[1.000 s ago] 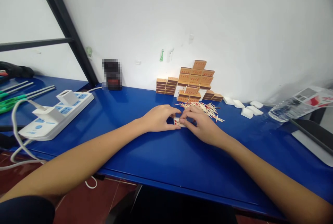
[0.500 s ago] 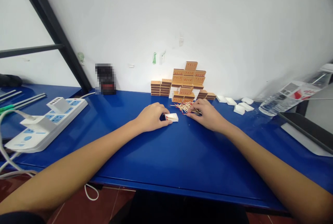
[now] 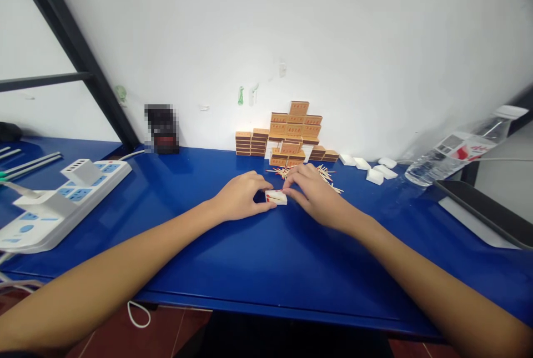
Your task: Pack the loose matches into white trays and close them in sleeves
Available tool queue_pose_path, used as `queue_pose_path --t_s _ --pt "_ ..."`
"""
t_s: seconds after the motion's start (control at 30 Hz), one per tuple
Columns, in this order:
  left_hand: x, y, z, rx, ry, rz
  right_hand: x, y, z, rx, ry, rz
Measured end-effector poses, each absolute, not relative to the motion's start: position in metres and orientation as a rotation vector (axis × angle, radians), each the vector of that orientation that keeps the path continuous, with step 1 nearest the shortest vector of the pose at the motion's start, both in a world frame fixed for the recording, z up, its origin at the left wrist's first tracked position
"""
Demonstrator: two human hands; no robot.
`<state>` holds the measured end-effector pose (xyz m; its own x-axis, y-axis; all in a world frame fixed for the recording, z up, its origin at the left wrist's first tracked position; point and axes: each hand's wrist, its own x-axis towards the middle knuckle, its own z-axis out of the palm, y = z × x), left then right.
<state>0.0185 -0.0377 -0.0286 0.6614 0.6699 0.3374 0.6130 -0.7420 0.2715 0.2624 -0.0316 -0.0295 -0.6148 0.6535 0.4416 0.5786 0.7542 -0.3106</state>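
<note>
A small white matchbox tray lies on the blue table with a few red-headed matches in it. My left hand is closed around its left end, thumb at the near side and fingers at the far side. Over the tray's right end is my right hand, thumb and forefinger pinched on a match whose reddish tip barely shows. Just behind that hand spreads a loose pile of matches, partly hidden by it. Stacked matchboxes rise against the wall beyond the pile.
Several white trays lie right of the stack. A clear plastic bottle leans further right, by a dark flat object. On the left are a white power strip with plugs and a dark, blurred-out object by the wall.
My right hand has moved left from the match pile to the tray, with a match pinched in it. My left hand stays on the tray. The view has shifted slightly.
</note>
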Motion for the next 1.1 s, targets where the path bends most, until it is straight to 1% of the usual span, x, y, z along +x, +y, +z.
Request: queue_pose_path --t_s 0.2,0.43,0.67,0.8,0.87,1.0,1.03,1.1 --pt "0.02 -0.038 -0.03 2.719 1.054 0.652 0.251 -0.039 -0.034 -0.836 -2.404 0.214" --pt "0.019 -0.036 -0.029 2.712 1.049 0.658 0.272 -0.03 -0.028 -0.95 -2.393 0.211" --pt "0.02 -0.037 -0.028 2.717 1.039 0.674 0.268 -0.03 -0.039 -0.893 -2.402 0.237" --pt "0.02 -0.037 -0.029 2.723 1.04 0.672 0.269 -0.03 -0.036 -0.872 -2.386 0.253" --pt "0.02 -0.036 -0.029 2.725 1.051 0.667 0.276 -0.024 -0.031 -0.955 -2.33 0.21" --pt "0.018 -0.036 -0.026 2.728 1.085 0.662 0.308 -0.004 -0.02 -1.23 -2.271 0.007" --pt "0.017 -0.036 -0.026 2.728 1.091 0.657 0.317 0.001 -0.017 -1.283 -2.308 0.007" --pt "0.017 -0.036 -0.025 2.726 1.1 0.647 0.333 0.008 -0.015 -1.339 -2.413 0.137"
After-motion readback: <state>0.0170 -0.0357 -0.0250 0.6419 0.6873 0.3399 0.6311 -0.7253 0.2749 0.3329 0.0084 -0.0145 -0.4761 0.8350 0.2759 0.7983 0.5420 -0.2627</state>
